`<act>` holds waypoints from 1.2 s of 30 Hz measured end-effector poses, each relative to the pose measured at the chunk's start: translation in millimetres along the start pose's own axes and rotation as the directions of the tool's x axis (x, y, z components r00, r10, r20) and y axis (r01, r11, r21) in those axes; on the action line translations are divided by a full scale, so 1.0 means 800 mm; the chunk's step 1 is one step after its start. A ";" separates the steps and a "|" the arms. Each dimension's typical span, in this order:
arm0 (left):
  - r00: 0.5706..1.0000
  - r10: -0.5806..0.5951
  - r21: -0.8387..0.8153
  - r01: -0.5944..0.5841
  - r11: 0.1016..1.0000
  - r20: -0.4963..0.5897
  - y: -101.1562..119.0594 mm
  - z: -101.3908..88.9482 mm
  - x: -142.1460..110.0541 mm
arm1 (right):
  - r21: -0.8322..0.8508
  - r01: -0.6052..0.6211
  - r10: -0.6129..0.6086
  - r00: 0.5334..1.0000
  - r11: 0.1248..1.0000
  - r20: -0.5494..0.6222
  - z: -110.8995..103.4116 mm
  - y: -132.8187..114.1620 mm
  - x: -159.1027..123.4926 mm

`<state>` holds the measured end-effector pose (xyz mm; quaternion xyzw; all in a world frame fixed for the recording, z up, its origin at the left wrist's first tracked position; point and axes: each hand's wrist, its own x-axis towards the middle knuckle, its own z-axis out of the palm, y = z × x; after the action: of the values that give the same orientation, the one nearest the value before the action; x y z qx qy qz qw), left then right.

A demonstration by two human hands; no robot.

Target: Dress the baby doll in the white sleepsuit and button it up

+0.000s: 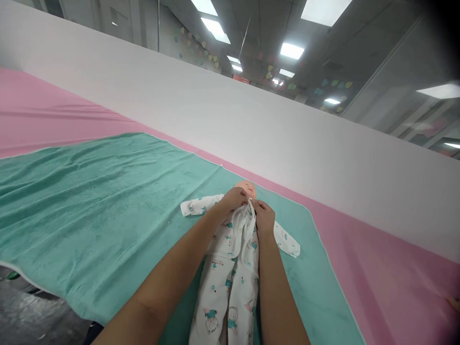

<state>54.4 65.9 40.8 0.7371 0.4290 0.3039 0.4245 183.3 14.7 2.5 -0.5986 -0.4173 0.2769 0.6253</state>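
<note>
A baby doll (247, 186) lies on its back, its head away from me, dressed in a white printed baby outfit (223, 239) with long sleeves and legs. Both sleeves spread out to the sides, and the front hangs partly open below the neck. At the collar, my left hand (237, 197) pinches the left edge of the fabric just under the doll's chin. Beside it, my right hand (264, 214) is closed on the right edge of the collar. The fingertips of both hands nearly meet there. My left hand hides part of the doll's face and neck.
A green blanket (118, 206) with creases lies under the doll, over a pink sheet (373, 244). Behind rises a low white wall (215, 115) topped by glass. Dark floor (36, 306) shows at the lower left. A bit of skin appears at the right edge.
</note>
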 end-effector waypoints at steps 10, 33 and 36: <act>0.996 0.081 0.072 -0.078 0.994 -0.042 -0.007 0.009 0.004 | 0.075 -0.036 0.028 0.993 0.997 0.112 -0.005 -0.002 -0.002; 0.993 0.110 0.332 -0.091 0.939 -0.036 -0.001 0.010 0.002 | 0.059 0.017 -0.032 0.967 0.998 0.252 -0.016 0.016 0.004; 0.995 0.089 0.328 -0.069 0.942 -0.048 -0.002 0.012 0.003 | 0.077 0.027 -0.044 0.972 0.997 0.232 -0.014 0.016 0.004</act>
<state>62.8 64.9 35.6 0.8039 0.4564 0.2686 0.2708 196.7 13.2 -8.3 -0.5308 -0.4880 0.3493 0.5984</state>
